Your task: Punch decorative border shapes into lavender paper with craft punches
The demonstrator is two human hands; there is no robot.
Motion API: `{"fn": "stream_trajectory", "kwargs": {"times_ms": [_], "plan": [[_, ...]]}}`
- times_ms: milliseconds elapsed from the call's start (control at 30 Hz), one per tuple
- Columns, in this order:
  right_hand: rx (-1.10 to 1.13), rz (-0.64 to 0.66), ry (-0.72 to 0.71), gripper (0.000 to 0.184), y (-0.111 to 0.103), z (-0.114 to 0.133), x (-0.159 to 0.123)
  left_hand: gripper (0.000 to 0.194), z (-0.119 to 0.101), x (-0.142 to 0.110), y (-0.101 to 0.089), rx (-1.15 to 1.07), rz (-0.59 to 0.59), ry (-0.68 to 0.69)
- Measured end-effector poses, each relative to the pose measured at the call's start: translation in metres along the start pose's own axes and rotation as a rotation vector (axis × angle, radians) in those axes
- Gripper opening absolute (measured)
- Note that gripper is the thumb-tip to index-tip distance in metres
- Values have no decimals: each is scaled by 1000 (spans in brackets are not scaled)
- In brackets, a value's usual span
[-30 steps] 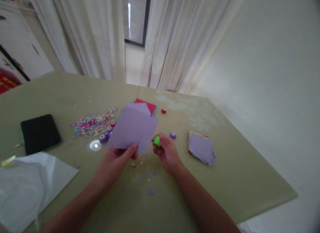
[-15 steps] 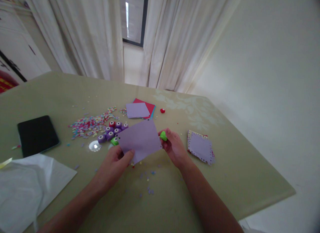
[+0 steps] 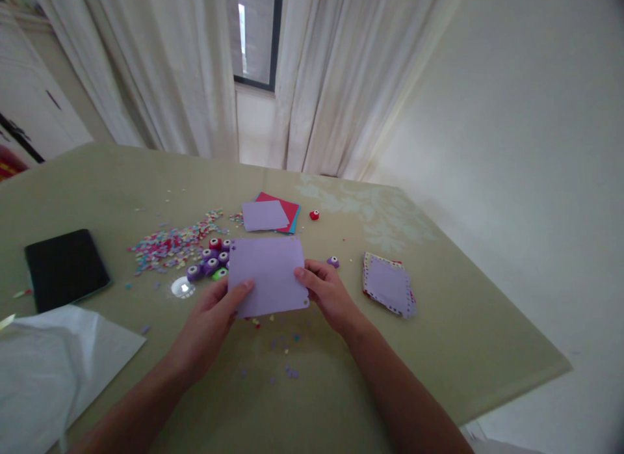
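Observation:
A square sheet of purple paper (image 3: pixel 268 275) is held up over the table, with small punched holes near its corners. My left hand (image 3: pixel 214 320) is closed on its lower left edge, thumb across the front. My right hand (image 3: pixel 331 294) pinches the right edge, with the thumb on the face and the fingers behind. The green craft punch held earlier does not show now; whether it is still in my right palm is hidden. Several purple craft punches (image 3: pixel 210 267), a red punch (image 3: pixel 215 244) and a green punch (image 3: pixel 220 274) stand just left of the sheet.
Paper confetti (image 3: pixel 170 246) lies heaped at left, near a black tablet (image 3: pixel 68 268) and white bag (image 3: pixel 97 350). Behind are a purple sheet (image 3: pixel 264 216) on red paper (image 3: pixel 291 209) and a red punch (image 3: pixel 314 214). Punched sheets (image 3: pixel 389 285) lie stacked right, beyond another purple punch (image 3: pixel 333 261).
The sheet has turned to lie squarer to me. My right hand has moved from beside the sheet to grip its right edge, and its green punch has gone out of sight.

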State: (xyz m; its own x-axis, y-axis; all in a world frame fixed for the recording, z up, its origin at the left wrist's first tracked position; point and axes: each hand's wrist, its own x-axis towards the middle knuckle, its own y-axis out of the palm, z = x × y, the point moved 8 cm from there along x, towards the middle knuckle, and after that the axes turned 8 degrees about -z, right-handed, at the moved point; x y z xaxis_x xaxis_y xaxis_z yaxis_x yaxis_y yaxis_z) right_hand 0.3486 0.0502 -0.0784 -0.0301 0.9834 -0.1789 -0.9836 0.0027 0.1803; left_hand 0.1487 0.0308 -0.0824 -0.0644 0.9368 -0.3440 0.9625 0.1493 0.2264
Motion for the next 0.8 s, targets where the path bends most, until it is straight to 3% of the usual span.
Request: {"fn": "stream_trajectory", "kwargs": {"times_ms": [167,267,467,633,800], "plan": [[85,-128,-10,48,11,-13,-4,40,-5,-4,4,-159,-42,89],[121,-155,-32,50,21,-13,-10,44,0,-8,11,-92,-14,99],[10,-45,-61,60,27,-8,-11,32,-14,-5,-1,271,-146,248],[-13,9,-18,67,27,-13,-8,53,-27,-3,-8,354,-176,327],[-1,50,-16,66,33,-13,-11,44,-25,-5,1,315,-120,295]]}}
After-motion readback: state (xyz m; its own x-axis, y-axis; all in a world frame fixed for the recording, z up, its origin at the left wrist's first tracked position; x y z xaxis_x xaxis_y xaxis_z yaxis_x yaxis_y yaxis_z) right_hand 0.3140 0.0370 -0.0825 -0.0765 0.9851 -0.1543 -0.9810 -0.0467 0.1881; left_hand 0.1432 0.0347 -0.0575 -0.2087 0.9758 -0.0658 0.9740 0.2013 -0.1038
